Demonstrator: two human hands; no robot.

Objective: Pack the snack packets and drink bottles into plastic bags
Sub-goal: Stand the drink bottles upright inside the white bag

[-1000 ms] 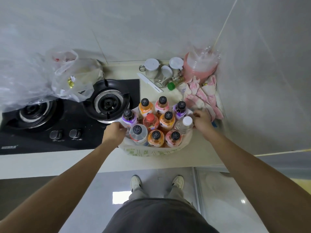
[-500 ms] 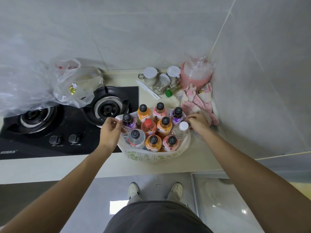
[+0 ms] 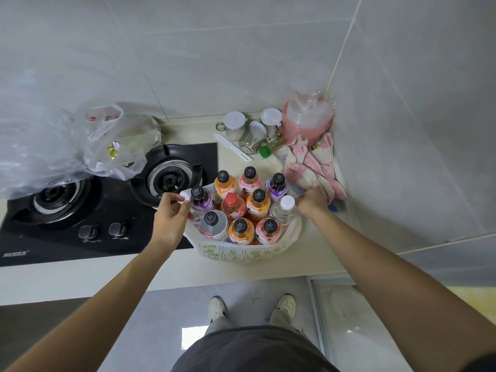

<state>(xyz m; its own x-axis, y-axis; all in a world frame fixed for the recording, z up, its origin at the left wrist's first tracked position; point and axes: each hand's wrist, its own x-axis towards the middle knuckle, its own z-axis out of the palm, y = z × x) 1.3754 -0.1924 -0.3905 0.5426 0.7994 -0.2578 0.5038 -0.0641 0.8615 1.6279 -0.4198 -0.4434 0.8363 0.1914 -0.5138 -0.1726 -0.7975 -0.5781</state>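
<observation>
A white plastic bag with green print (image 3: 241,253) stands on the counter, holding several upright drink bottles (image 3: 257,202) with orange, pink, purple and clear bodies. My left hand (image 3: 171,216) pinches the bag's left handle beside a purple bottle (image 3: 200,200). My right hand (image 3: 312,201) grips the bag's right edge next to a clear white-capped bottle (image 3: 284,210). A second, translucent bag (image 3: 112,140) holding packets sits on the stove's far left.
A black two-burner gas stove (image 3: 107,210) lies to the left of the bag. Behind are lidded metal cups (image 3: 234,126), a white knife (image 3: 232,146), a green-capped bottle (image 3: 271,147), a pink tub (image 3: 306,124) and a pink cloth (image 3: 314,162). Tiled walls close off the back and right.
Both hands have risen from the bag's sides to its upper edges, and the left now pinches the handle. The view has tilted slightly.
</observation>
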